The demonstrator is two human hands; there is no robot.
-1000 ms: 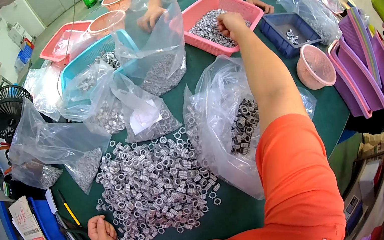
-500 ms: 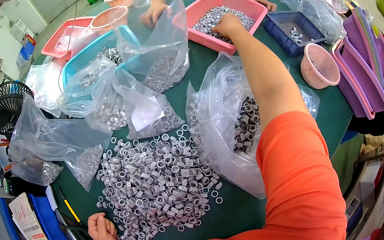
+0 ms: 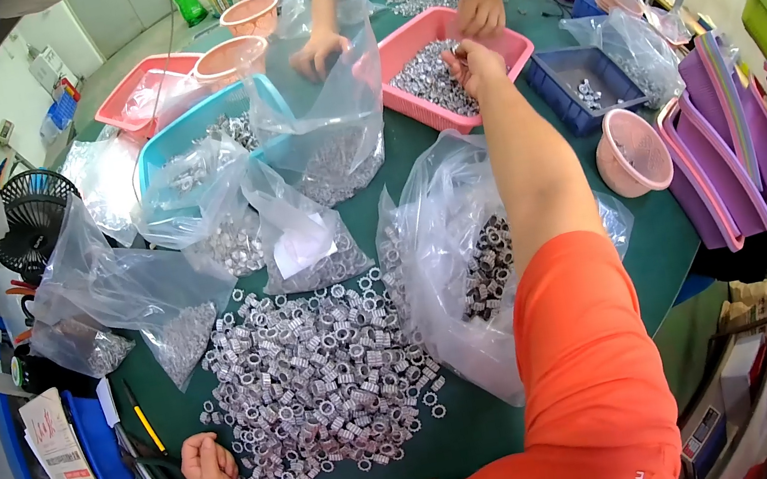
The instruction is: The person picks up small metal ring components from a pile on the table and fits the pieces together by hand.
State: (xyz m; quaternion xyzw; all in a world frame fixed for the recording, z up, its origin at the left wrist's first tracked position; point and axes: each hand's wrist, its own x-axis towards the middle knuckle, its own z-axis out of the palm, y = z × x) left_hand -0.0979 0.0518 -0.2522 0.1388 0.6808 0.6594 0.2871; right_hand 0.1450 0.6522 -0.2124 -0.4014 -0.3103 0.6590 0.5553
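Observation:
My right hand is over the pink basket, fingers pinched together above small shiny metal parts. What the fingertips hold, if anything, is too small to make out. My left hand rests loosely closed on the green table, beside a spread pile of ring-shaped, toothed metal parts. Under my right forearm stands a clear plastic bag with darker metal rings inside. A co-worker's hand with a dark wristband is at the basket's far side; their other hand is at a large plastic bag.
Bags of metal parts and a light-blue basket stand left of centre. A dark-blue tray, a peach basket and stacked purple trays are at right. A fan and newspaper lie far left.
My right hand has drawn up from the parts and turned within the pink basket. The co-worker's banded hand has moved from outside the basket to its far rim. My left hand stays put.

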